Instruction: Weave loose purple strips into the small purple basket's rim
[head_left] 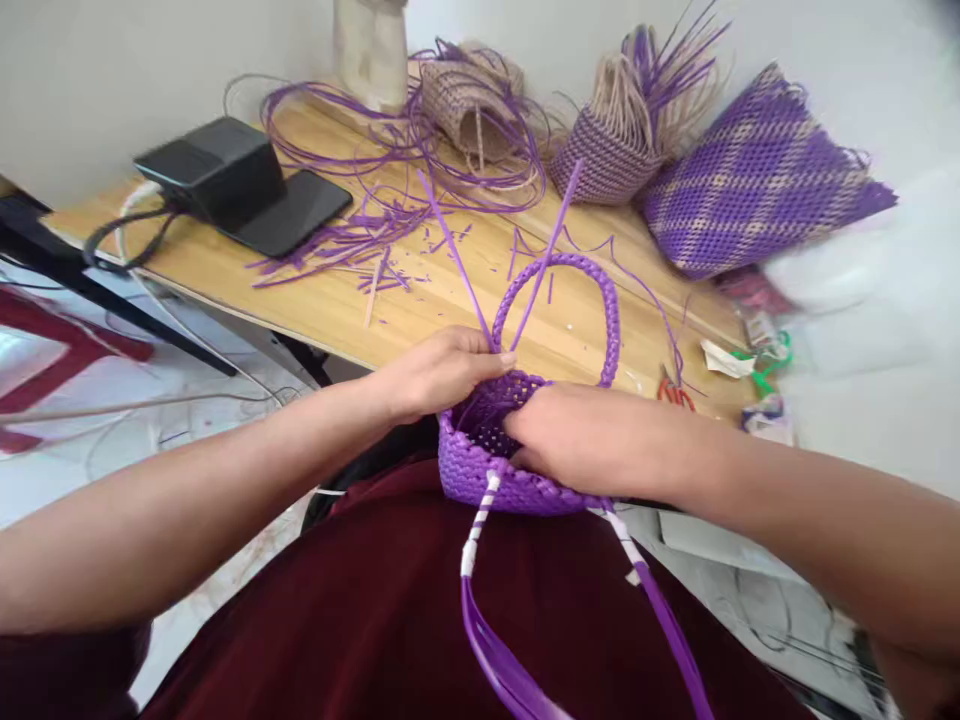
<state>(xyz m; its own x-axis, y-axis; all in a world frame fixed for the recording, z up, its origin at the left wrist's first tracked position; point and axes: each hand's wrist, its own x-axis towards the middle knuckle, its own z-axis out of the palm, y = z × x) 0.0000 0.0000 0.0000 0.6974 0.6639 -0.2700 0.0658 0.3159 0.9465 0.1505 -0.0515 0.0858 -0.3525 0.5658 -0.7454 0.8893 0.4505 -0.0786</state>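
Observation:
A small purple woven basket (480, 475) rests against my lap at the table edge. My left hand (450, 372) is closed on its far left rim, thumb over the edge near the foot of a braided handle (611, 310). Two loose purple strips (551, 250) stick up beside that thumb. Reaching inside the basket, my right hand (559, 425) has its fingers curled down; the fingertips and anything they hold are hidden. From the near rim hang purple strands (487, 640), their upper ends wrapped in white.
Behind lie a black device (217, 165), a phone (304, 205), purple scraps (360, 240) and coiled strips (337, 150). A partly woven basket (607, 150) and a large checked purple basket (757, 180) stand at back right. Orange-handled pliers (675, 393) lie right of the handle.

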